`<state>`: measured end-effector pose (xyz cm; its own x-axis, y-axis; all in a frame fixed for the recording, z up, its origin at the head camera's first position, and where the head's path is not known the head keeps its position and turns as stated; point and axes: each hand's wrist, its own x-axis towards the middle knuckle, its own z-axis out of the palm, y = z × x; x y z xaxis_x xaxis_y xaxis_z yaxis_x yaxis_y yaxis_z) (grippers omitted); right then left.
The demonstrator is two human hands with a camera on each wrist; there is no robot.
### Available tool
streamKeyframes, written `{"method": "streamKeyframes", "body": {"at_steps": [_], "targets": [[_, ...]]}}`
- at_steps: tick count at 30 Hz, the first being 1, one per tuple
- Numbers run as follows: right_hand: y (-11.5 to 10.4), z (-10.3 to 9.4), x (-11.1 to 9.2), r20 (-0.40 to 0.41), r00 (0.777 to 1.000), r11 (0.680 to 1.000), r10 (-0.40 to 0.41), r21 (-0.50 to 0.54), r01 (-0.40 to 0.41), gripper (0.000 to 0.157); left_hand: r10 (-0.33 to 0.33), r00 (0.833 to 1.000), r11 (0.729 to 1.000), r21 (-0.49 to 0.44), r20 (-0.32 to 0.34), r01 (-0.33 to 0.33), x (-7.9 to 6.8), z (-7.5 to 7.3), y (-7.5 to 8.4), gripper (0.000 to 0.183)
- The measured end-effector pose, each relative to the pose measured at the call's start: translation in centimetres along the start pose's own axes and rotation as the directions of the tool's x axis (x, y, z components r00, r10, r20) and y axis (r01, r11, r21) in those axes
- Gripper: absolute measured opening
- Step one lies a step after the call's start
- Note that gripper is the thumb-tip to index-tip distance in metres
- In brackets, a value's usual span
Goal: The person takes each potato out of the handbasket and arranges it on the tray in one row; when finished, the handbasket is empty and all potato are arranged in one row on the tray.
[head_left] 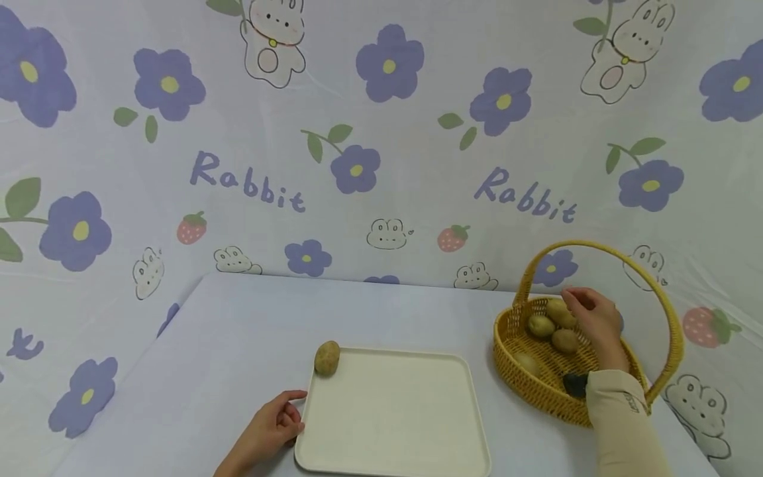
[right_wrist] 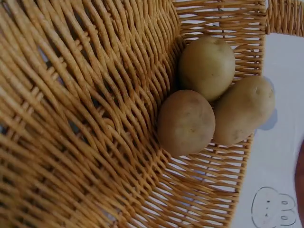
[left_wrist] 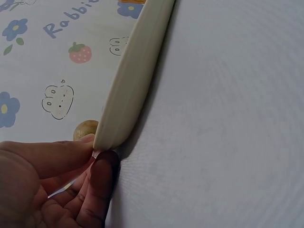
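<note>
Teleop'ing from afar rn: L hand (head_left: 271, 424) pinches the tray (head_left: 393, 417)'s left edge, thumb + fingers closed on it. R sleeve (head_left: 622, 430) has a tiny mark (head_left: 632, 402), too small to read tbh. Lone potato (head_left: 327, 358) sits at the tray's far-left corner, long axis pointing away from me. R hand (head_left: 599, 324) is over the basket (head_left: 507, 368), fingers loosely bent, nothing held afaict. Oblong potato (head_left: 559, 313) lies in there just below its fingertips, slanting near-right; R's def closer than L. Backdrop cloth (head_left: 417, 139) says "Rabbit" x2.
</note>
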<state>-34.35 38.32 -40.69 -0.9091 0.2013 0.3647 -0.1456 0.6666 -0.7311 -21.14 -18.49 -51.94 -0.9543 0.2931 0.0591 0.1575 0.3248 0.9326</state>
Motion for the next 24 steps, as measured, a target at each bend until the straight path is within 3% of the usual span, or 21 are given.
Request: {"method": "streamKeyframes", "body": {"at_steps": [3,5,7,11,13,16,21,24], "targets": [[0.7,0.5,-0.2,0.164,0.986,1.000,-0.029,0.017,0.027,0.045,0.007,1.000,1.000,0.013,0.001,-0.007,-0.1,-0.1,0.1,0.050],[1.3,1.0,-0.1,0.323,0.946,0.999,-0.021,0.047,0.006,0.047,0.017,1.000,1.000,0.019,0.005,-0.017,-0.1,-0.1,0.3,0.050],[2.1,1.5,0.0,0.498,0.867,0.995,0.003,0.085,-0.052,0.049,0.024,1.000,1.000,0.021,0.010,-0.024,-0.2,-0.2,0.5,0.050],[2.9,2.4,0.0,0.752,0.658,0.972,0.045,0.121,-0.204,0.053,0.022,1.000,1.000,0.010,0.021,-0.022,-0.2,-0.2,0.6,0.051],[2.8,2.6,-0.4,0.815,0.572,0.954,0.096,0.089,-0.287,0.055,0.012,1.000,1.000,0.004,0.025,-0.012,-0.2,-0.2,0.6,0.051],[2.8,2.9,-0.8,0.861,0.487,0.934,0.148,0.039,-0.354,0.055,0.000,1.000,1.000,-0.003,0.030,0.000,-0.1,-0.1,0.6,0.051],[3.4,3.3,-0.8,0.917,0.383,0.916,0.115,0.052,-0.399,0.049,-0.011,1.000,1.000,-0.015,0.027,0.012,-0.1,-0.1,0.7,0.051],[3.5,3.4,-0.7,0.931,0.357,0.918,0.072,0.078,-0.388,0.046,-0.013,1.000,1.000,-0.015,0.022,0.013,-0.1,-0.2,0.7,0.051]]}}
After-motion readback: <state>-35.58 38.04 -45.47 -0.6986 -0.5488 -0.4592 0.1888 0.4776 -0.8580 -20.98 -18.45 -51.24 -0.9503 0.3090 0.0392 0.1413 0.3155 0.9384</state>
